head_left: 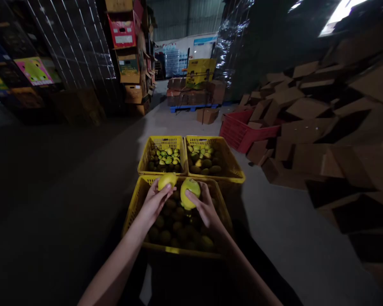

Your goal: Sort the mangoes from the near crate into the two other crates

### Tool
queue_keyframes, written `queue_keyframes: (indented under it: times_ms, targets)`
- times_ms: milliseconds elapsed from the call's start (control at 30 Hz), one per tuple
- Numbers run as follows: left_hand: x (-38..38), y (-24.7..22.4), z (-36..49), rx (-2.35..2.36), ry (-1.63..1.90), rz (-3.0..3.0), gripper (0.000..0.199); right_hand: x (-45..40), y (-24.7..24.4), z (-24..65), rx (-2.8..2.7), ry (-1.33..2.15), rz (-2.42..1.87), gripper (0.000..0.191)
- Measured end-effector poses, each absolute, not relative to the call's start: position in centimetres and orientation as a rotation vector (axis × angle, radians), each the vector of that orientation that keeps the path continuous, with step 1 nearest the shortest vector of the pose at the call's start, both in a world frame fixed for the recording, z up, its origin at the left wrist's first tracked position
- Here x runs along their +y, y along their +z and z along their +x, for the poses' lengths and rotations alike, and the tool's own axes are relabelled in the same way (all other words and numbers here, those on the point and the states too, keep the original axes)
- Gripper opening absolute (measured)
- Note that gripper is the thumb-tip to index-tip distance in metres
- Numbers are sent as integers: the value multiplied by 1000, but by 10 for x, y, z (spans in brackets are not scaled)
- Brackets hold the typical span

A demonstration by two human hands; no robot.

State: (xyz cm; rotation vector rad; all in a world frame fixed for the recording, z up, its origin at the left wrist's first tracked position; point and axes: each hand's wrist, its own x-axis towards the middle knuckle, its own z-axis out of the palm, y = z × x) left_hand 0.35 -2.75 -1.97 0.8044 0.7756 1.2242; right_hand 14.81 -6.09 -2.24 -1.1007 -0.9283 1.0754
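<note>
Yellow fruit (167, 182) is gripped in the left hand (155, 200), at eleven o'clock over the near crate (172, 250); a greener fruit (190, 196) is gripped in the right hand (207, 206), at one o'clock. Handling both well probably calls for a gentle hold and slow, even turning.

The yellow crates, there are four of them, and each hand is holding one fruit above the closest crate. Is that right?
Not four: the head view shows three yellow crates, two side by side behind the nearest crate. The left hand and right hand each hold one fruit above it.
</note>
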Motion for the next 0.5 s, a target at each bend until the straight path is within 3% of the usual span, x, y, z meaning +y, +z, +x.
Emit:
queue_keyframes:
  times_ms: [167,333,500]
  targets:
    - [-28,-27,7,869,1275,1215,41,-61,-35,143,-1012,949,-1087,42]
    - [-29,-24,-1,933,1285,1594,44,-62,-38,152,-1329,569,-1183,45]
    - [-35,-12,-6,824,1192,1629,50,-64,-38,156,-1472,331,-1156,40]
